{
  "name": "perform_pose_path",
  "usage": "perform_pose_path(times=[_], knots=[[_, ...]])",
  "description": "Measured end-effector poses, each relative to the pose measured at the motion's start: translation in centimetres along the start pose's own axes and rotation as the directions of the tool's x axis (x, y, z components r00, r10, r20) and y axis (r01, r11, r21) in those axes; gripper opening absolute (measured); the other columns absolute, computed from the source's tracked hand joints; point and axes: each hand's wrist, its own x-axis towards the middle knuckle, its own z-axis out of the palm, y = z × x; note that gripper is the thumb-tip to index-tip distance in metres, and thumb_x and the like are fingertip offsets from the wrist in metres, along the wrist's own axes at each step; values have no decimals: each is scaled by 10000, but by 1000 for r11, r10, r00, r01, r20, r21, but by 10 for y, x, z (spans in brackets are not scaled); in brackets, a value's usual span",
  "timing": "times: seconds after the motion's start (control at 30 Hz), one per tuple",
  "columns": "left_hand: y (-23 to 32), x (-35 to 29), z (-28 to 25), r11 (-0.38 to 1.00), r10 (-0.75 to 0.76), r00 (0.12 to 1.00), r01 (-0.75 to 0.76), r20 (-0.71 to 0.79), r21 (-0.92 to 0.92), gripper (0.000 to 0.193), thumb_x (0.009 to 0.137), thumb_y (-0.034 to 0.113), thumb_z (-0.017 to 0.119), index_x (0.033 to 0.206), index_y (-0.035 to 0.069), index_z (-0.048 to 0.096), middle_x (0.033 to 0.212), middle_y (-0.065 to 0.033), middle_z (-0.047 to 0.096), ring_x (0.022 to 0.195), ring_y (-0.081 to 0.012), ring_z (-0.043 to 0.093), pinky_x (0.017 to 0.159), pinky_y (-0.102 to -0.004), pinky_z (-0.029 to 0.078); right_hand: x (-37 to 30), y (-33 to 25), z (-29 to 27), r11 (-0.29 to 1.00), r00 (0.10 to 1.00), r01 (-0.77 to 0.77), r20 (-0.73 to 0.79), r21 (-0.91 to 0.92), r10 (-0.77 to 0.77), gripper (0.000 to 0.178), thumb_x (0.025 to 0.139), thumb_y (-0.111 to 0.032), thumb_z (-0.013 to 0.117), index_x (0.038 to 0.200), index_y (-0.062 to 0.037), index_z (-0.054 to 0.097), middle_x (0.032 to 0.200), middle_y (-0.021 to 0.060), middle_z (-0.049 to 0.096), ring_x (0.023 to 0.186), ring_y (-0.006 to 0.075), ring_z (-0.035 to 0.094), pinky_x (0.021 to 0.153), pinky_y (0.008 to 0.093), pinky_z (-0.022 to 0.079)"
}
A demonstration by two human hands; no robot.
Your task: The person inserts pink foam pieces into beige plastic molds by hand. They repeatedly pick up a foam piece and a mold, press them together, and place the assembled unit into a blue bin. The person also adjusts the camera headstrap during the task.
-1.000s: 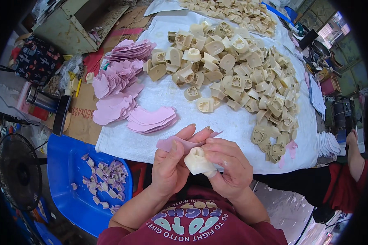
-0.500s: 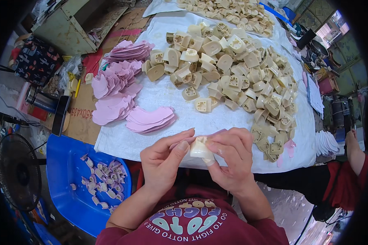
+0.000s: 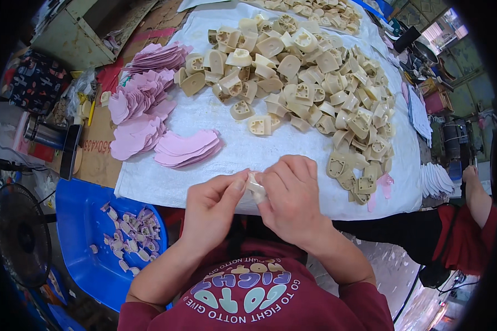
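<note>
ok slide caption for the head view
Cream piece held between left hand and right hand, near stacked pink cutouts.

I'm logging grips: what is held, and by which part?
A cream piece, held by its right side in the right hand; the left hand is at its far end. Exact contact is hidden.

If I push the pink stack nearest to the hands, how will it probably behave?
The stack would probably slide apart, since its sheets lie unevenly fanned. Each looks thin, so likely light and bendable.
</note>
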Motion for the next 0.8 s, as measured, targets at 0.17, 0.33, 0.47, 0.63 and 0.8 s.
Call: perform_pose_path(times=[0.17,0.33,0.47,0.63,0.8], knots=[[-8,14,-15,889,21,989,-84,143,450,283,924,109,615,1161,-45,624,954,-96,705,793,-123,636,734,-277,506,-7,14,20,993,999,-34,37,109,30,250,618,-64,656,860,-54,593,848,68,551,893,270,515,796,410,372],[4,24,-32,960,-152,937,215,313,-178,527,872,3,634,1368,-15,454,975,-147,693,802,-118,613,731,-281,504,-6,14,8,969,999,47,-14,244,-45,283,616,-33,639,896,-59,612,866,62,571,903,271,529,785,402,379],[7,27,-34,994,-107,908,113,405,11,572,870,2,642,1398,3,422,936,-111,686,789,-107,598,708,-258,491,-4,12,12,960,997,68,15,271,-75,296,610,-22,636,902,-60,616,861,55,577,884,269,539,792,396,379],[7,40,-39,987,-163,900,144,404,78,467,885,53,647,1329,4,511,946,-95,682,782,-104,605,690,-250,483,-2,7,15,925,990,-122,110,360,88,269,631,-14,651,898,-45,633,854,64,592,875,256,549,801,380,401],[-14,31,-31,956,45,963,37,267,-291,262,904,40,606,1157,-10,652,1056,-109,657,908,-120,610,772,-255,501,-14,3,19,514,833,-524,283,679,475,205,714,-68,731,914,-44,691,853,57,611,843,185,581,781,307,455]])
